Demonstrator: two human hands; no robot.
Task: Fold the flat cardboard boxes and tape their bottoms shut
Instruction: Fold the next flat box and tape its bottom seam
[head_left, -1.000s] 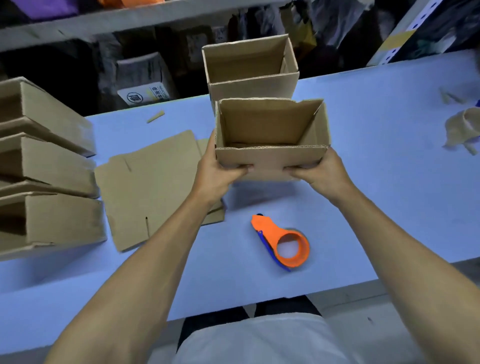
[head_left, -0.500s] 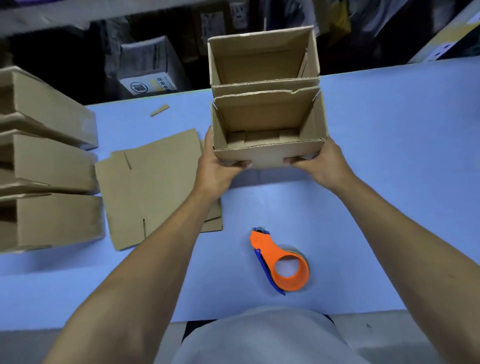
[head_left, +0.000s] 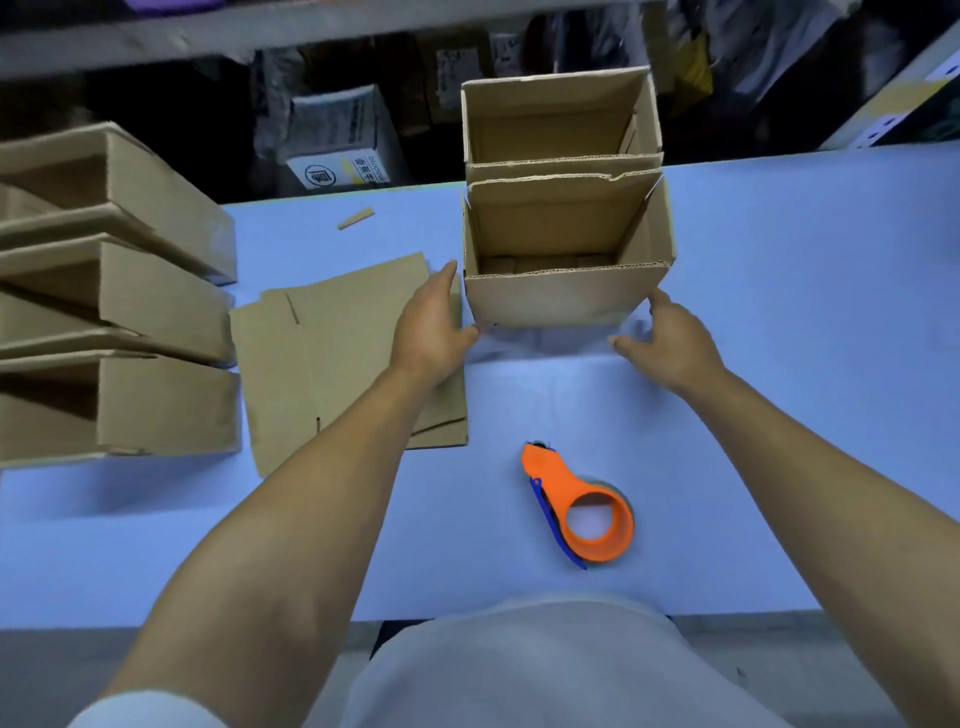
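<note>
A folded open-topped cardboard box (head_left: 561, 296) stands upright on the blue table (head_left: 779, 322), pressed against a second folded box (head_left: 561, 124) behind it. My left hand (head_left: 431, 322) hovers at the near box's left corner with fingers straight, holding nothing. My right hand (head_left: 660, 338) is just off the box's right corner, fingers loosely spread and empty. A stack of flat cardboard blanks (head_left: 322, 353) lies left of the box, partly under my left forearm. An orange tape dispenser (head_left: 582, 509) lies on the table nearer to me.
Several folded boxes (head_left: 114, 312) lie stacked on their sides at the left. A small cardboard scrap (head_left: 356, 218) lies at the table's far side. Dark shelving with packages (head_left: 337, 145) runs behind the table.
The near box was carried forward, set down against the far box, and both hands have let go and drawn back slightly from its corners.
</note>
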